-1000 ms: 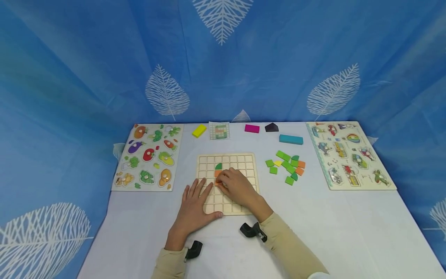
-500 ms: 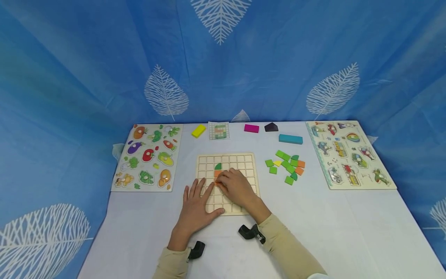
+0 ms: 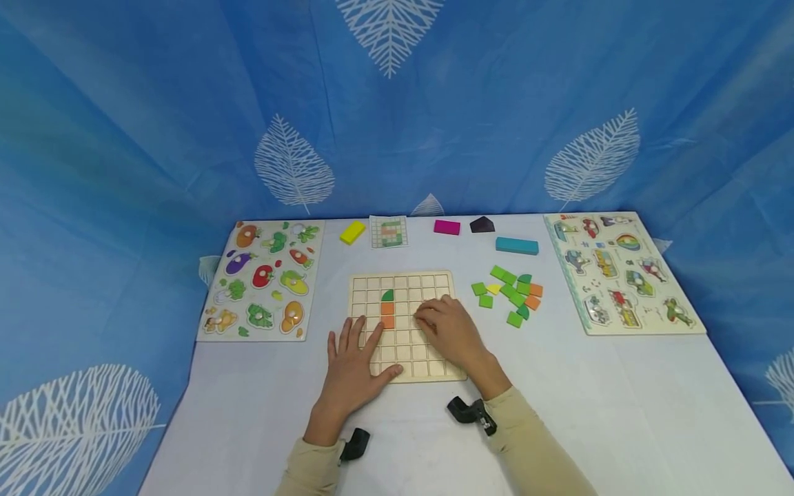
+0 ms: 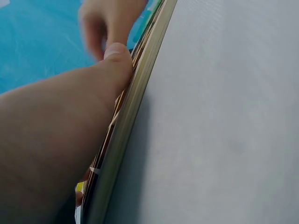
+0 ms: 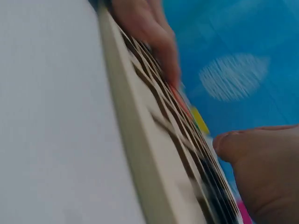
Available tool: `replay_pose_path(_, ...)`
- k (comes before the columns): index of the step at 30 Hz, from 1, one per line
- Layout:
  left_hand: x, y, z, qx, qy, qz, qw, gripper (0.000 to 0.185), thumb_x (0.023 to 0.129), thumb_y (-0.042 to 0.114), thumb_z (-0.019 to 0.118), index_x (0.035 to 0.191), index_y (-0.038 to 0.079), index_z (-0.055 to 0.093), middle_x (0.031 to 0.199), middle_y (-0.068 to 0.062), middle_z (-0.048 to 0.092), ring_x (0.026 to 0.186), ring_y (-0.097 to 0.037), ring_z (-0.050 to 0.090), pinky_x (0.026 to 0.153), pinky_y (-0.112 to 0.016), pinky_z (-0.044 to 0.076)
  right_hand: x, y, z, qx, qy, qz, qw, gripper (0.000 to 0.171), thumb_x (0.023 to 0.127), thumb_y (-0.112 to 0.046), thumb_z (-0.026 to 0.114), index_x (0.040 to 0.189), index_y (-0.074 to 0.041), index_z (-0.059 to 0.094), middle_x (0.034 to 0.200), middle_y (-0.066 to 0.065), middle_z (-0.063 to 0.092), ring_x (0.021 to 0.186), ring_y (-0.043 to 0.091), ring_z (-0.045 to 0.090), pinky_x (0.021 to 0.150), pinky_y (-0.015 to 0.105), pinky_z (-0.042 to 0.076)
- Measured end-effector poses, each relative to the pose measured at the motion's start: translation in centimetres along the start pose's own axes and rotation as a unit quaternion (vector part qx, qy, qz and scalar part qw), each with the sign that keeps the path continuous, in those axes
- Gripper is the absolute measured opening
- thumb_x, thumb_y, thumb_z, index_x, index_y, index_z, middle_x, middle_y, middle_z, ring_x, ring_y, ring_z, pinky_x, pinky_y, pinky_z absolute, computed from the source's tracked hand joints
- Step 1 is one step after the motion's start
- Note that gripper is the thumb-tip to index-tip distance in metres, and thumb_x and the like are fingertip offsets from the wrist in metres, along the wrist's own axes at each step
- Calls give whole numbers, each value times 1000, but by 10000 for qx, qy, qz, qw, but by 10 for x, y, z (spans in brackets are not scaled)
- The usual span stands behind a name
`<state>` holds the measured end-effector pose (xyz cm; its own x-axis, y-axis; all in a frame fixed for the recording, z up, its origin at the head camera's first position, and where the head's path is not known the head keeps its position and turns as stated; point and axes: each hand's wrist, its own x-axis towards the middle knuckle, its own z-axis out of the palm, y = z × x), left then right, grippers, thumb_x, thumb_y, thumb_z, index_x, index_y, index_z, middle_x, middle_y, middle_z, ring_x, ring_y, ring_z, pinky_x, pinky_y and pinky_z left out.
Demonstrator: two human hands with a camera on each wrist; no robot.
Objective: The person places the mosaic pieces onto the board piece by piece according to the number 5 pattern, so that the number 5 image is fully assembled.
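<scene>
A wooden grid board [image 3: 428,284] lies at the table's middle. In its third column sit a green quarter-round tile [image 3: 388,295] and two orange square tiles [image 3: 387,315] below it. My left hand [image 3: 351,362] lies flat on the board's near left corner with fingers spread; in the left wrist view its thumb rests on the board's edge [image 4: 135,98]. My right hand [image 3: 448,328] hovers over the board's right half with fingers loosely curled, and I see nothing in it. The right wrist view shows the board's rim [image 5: 140,140] and my thumb, blurred.
A pile of loose green, orange and yellow tiles [image 3: 511,293] lies right of the board. Behind stand a pattern card [image 3: 389,232] and yellow [image 3: 352,232], magenta [image 3: 447,227], dark [image 3: 482,224] and teal [image 3: 517,246] blocks. Peg puzzles lie at the left [image 3: 263,279] and right [image 3: 620,272].
My right hand has drawn away to the right from the orange tiles, which now lie uncovered in the board. The left hand has stayed where it was.
</scene>
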<state>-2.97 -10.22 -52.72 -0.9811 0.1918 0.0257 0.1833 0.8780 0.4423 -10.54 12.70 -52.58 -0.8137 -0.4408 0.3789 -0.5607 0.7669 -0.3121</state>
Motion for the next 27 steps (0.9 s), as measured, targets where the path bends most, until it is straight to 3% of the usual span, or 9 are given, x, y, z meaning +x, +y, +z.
replay_pose_path(5,2,-1,2,0,2,-66,10000,87,86,67,67,157,23,43,164,-16,31,157,-42,17,120,-72,11,-35,53,-28,110,738,1040,9918,12,92,-15,76,102,-9,79,108,7,75,101,29,65,91,45,52)
replay_pose_path(11,2,1,2,-96,24,-73,9999,83,86,63,69,154,21,47,163,-17,32,155,-44,19,119,-72,12,-74,100,-58,-20,1237,2345,9642,16,94,-8,72,108,-2,75,115,16,71,104,36,59,87,50,48)
replay_pose_path(17,2,1,3,-120,102,-78,9998,80,86,62,69,152,21,50,162,-18,34,155,-44,20,119,-72,13,-89,116,-67,-38,926,2904,9524,23,97,-9,67,117,0,73,126,20,66,113,40,57,93,54,46)
replay_pose_path(27,4,-2,5,-210,208,-21,9996,76,88,61,67,151,20,52,162,-17,34,155,-43,20,119,-72,12,-89,118,-67,-9,446,3434,9381,21,101,-15,63,115,0,66,129,24,61,124,43,55,106,58,44)
